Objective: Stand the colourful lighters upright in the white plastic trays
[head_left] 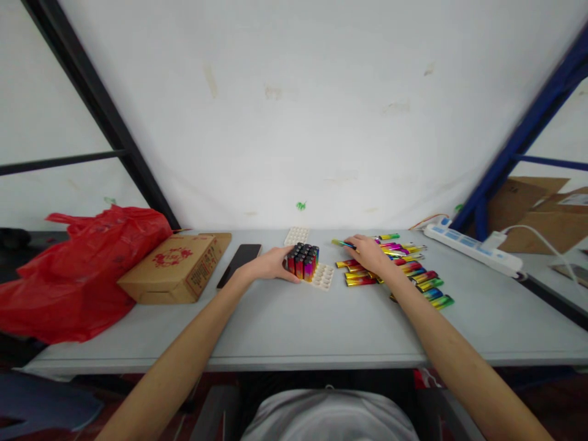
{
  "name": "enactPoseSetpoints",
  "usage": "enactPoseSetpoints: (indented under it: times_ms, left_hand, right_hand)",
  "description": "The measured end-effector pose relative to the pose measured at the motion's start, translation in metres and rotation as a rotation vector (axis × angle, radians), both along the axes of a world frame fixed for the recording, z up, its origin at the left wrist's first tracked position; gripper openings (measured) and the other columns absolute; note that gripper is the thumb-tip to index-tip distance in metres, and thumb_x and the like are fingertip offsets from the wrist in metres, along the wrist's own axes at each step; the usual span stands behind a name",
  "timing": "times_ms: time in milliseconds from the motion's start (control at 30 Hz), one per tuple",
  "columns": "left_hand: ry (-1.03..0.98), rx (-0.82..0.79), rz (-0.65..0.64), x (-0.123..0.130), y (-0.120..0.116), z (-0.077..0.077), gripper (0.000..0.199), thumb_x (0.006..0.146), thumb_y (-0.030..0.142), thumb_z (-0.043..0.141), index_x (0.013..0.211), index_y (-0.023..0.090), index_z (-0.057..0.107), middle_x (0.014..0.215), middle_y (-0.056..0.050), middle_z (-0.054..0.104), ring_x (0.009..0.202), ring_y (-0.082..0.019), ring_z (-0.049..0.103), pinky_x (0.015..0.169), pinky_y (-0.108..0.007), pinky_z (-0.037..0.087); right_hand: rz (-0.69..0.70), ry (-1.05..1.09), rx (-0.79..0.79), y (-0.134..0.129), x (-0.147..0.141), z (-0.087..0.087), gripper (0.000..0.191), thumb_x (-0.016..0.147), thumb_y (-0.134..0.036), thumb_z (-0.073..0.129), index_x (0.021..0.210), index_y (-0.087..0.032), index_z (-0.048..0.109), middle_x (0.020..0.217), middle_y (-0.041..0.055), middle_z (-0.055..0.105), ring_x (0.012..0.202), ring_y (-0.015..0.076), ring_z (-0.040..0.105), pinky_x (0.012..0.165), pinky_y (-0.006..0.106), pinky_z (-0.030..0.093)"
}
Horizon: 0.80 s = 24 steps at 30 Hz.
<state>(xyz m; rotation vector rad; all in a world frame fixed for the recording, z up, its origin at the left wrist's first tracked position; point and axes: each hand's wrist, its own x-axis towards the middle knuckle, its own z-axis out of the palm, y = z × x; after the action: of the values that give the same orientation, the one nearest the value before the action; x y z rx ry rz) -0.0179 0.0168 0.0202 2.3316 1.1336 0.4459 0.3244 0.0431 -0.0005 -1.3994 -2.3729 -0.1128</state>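
Upright colourful lighters with dark tops (304,261) stand packed together in a white tray with round hollows (324,277), whose right part shows bare. My left hand (277,264) is curved around the left side of this group, thumb in front, fingers apart. To the right, many shiny lighters (413,269) lie flat in a loose pile. My right hand (365,251) is over the left part of the pile, its fingers pressed on a yellow-green lighter (337,242) that points left. A second white tray (296,236) lies behind the group.
A black phone (239,263) lies left of my left hand. Farther left are a cardboard box (172,266) and a red plastic bag (87,269). A white power strip (473,248) with a plugged cable sits at the right, near open cardboard boxes (546,223) beyond a blue frame.
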Motion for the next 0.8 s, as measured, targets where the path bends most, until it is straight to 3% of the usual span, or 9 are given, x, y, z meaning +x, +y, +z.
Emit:
enactPoseSetpoints:
  times_ms: [200,333,433,633,733,800]
  left_hand:
    - [0.004,-0.017,0.008,0.002,-0.004,0.002,0.091,0.065,0.06,0.089,0.14,0.018,0.06,0.135,-0.01,0.072,0.117,-0.033,0.069,0.102,-0.039,0.052]
    - [-0.025,-0.02,0.002,0.002,-0.005,0.003,0.088,0.064,0.059,0.089,0.137,0.019,0.061,0.133,-0.009,0.073,0.115,-0.033,0.07,0.1,-0.038,0.054]
    - [-0.023,-0.024,-0.001,0.001,-0.004,0.001,0.087,0.065,0.058,0.09,0.137,0.018,0.061,0.133,-0.009,0.073,0.114,-0.032,0.07,0.101,-0.038,0.053]
    - [-0.037,-0.003,-0.01,0.0,0.0,-0.004,0.091,0.064,0.058,0.09,0.14,0.019,0.06,0.131,-0.008,0.074,0.117,-0.033,0.069,0.104,-0.039,0.052]
    - [-0.035,-0.019,-0.012,0.0,0.0,-0.004,0.09,0.064,0.058,0.09,0.14,0.019,0.06,0.132,-0.008,0.074,0.116,-0.033,0.07,0.102,-0.039,0.053]
    - [-0.029,-0.026,-0.012,0.001,0.0,-0.003,0.089,0.064,0.057,0.09,0.139,0.019,0.061,0.133,-0.009,0.073,0.115,-0.033,0.07,0.102,-0.039,0.053]
  right_hand:
    - [0.048,0.391,0.07,-0.02,-0.013,0.013,0.045,0.105,-0.045,0.047,0.129,-0.016,0.072,0.094,0.0101,0.076,0.082,0.0228,0.068,0.081,0.033,0.051]
    - [-0.01,0.678,-0.004,-0.027,-0.029,0.01,0.047,0.094,-0.061,0.059,0.099,-0.017,0.075,0.067,0.0009,0.062,0.062,0.0168,0.053,0.063,0.029,0.044]
    - [0.023,0.819,-0.123,-0.03,-0.042,0.004,0.052,0.093,-0.069,0.055,0.081,-0.02,0.065,0.068,0.0006,0.058,0.065,0.0168,0.052,0.061,0.028,0.043]
    - [0.197,1.107,-0.565,-0.043,-0.064,0.003,0.053,0.091,-0.079,0.047,0.091,-0.026,0.048,0.068,-0.0044,0.056,0.058,0.0152,0.055,0.06,0.029,0.049]
    - [0.229,1.106,-0.648,-0.047,-0.069,0.004,0.054,0.087,-0.08,0.054,0.091,-0.026,0.048,0.059,-0.0099,0.04,0.047,0.0116,0.04,0.049,0.025,0.039]
    - [0.191,1.068,-0.606,-0.047,-0.069,0.002,0.055,0.087,-0.08,0.054,0.086,-0.026,0.05,0.058,-0.0103,0.033,0.046,0.0105,0.031,0.045,0.024,0.029]
